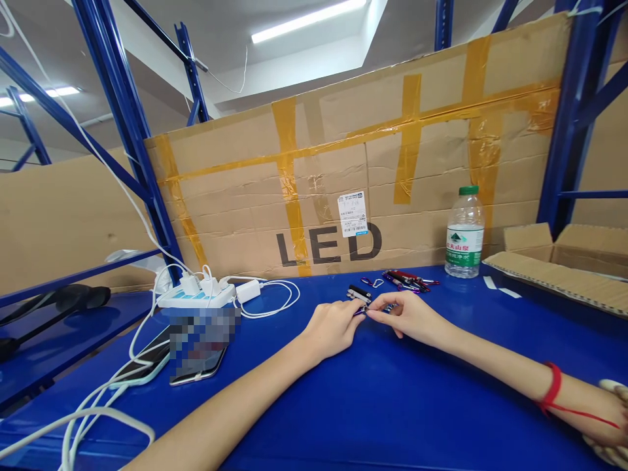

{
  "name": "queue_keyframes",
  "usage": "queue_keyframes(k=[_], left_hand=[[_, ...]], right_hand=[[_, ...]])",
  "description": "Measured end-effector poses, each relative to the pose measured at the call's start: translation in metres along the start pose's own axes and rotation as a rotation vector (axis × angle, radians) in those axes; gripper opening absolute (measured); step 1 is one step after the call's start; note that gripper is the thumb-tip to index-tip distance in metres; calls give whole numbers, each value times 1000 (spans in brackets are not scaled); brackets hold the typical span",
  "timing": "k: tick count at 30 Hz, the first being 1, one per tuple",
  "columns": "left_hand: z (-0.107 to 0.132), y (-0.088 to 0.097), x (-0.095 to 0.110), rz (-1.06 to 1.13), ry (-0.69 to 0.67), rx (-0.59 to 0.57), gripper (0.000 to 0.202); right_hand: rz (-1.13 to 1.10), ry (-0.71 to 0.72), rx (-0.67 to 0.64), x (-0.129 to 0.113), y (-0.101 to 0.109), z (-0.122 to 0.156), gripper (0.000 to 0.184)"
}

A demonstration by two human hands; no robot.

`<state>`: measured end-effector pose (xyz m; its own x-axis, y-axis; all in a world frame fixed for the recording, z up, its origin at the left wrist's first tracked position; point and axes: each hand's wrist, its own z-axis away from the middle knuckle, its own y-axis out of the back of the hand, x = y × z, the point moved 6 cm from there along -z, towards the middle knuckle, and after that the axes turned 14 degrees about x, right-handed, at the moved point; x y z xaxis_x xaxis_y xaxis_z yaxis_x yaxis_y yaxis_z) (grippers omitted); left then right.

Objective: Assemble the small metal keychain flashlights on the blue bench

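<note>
My left hand (pixel 330 327) is closed in a pinch on a small purple carabiner (pixel 360 311), mostly hidden by the fingers. My right hand (pixel 411 315) meets it from the right, thumb and forefinger pinched at the carabiner's end on a tiny metal part too small to make out. Just behind my fingers lie slim black and silver cylinders (pixel 360 292). A loose carabiner (pixel 371 282) rests a little farther back. To its right is a pile of slim red, black and purple cylinders (pixel 407 280), some with clips.
A clear plastic bottle (pixel 464 235) with a green cap stands at the back right, near an open cardboard box (pixel 564 268). On the left are a white power strip (pixel 196 297), phones (pixel 147 360) and loose white cables. A large cardboard sheet (pixel 235 216) closes off the back.
</note>
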<state>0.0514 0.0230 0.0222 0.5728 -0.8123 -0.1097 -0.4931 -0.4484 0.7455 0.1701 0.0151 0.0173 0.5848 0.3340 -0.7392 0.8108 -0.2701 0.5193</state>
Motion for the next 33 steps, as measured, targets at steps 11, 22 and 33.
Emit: queue_keyframes(k=[11,22,33], left_hand=[[0,1,1,-21,-3,-19,21],[0,1,0,-31,13,-36,21],[0,1,1,-41,24,-46,22]], right_hand=[[58,2,-1,-1,1,-1,29],[191,32,76,9,5,-3,36],[409,138,172,1,10,-2,34]])
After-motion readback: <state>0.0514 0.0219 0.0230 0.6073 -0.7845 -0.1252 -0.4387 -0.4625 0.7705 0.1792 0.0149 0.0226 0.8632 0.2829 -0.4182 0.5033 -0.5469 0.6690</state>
